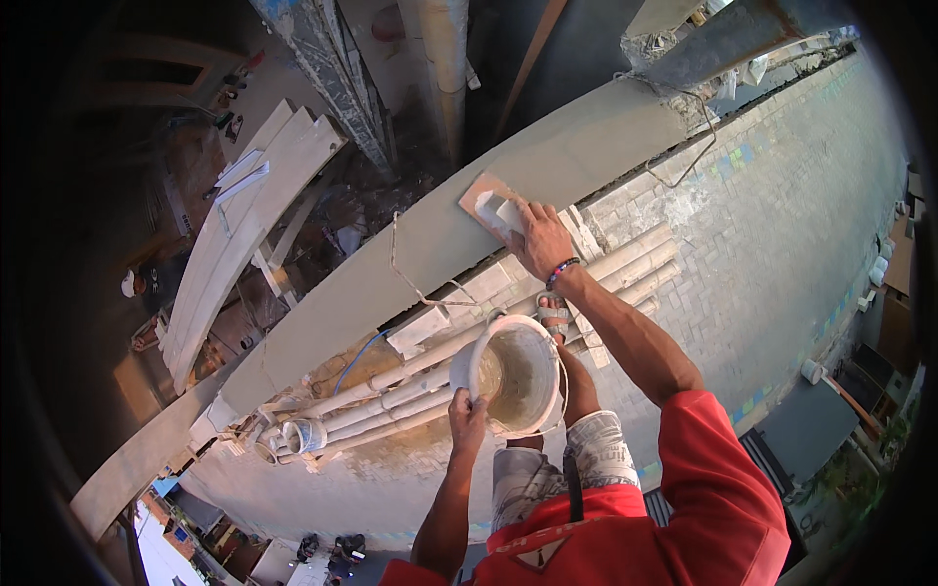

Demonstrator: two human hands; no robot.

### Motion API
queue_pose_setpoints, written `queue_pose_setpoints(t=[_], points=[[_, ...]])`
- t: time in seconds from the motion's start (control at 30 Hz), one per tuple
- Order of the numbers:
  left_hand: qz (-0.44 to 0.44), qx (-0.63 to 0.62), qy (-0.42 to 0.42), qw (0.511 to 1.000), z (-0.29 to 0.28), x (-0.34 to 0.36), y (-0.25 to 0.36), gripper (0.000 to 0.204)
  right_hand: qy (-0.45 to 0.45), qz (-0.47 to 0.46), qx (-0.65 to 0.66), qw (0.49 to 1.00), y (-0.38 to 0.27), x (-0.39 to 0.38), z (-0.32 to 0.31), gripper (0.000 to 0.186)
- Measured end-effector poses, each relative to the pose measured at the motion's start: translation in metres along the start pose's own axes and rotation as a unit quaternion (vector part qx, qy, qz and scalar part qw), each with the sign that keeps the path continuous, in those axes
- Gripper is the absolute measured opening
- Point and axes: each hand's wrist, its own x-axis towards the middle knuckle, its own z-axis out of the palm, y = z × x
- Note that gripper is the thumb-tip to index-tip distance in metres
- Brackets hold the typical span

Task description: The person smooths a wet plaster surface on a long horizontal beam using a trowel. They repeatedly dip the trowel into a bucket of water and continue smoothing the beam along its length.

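My right hand [543,242] is closed round the grip of a plastering float [473,198], whose flat board rests against a smooth grey cement band [576,146]. A bracelet circles that wrist. My left hand [468,415] grips the side of a whitish bucket [467,363], tilted so that its mouth shows. Wet, greyish residue coats the inside of the bucket, and a thin wire handle hangs at its rim. A bent metal rod [395,256] sticks out from the cement band, left of the float.
Several long pipes [386,398] lie beside my sandalled foot [553,314]. A small bucket [305,436] stands at their left end. Patterned paving [752,215] spreads to the right. Curved boards [244,225] and a metal post [332,78] rise beyond the band.
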Motion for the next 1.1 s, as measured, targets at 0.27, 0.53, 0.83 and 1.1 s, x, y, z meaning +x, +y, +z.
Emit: queue_pose_setpoints(t=[0.27,0.53,0.83,1.1], points=[[0.025,-0.071,0.043,0.996,-0.006,-0.008,-0.011,0.018,0.228,0.125,0.03,0.965,0.049,0.028,-0.054,0.046],[0.001,-0.048,0.044,0.998,-0.023,-0.023,-0.035,0.014,0.209,0.144,0.037,0.967,0.027,0.042,-0.017,0.045],[-0.028,-0.063,0.065,0.996,-0.027,-0.024,-0.03,0.017,0.006,-0.054,-0.029,0.998,-0.076,-0.004,0.061,0.05],[-0.015,-0.059,0.06,0.996,-0.034,-0.025,-0.017,0.021,0.121,0.065,-0.137,0.981,0.033,0.051,-0.026,0.045]])
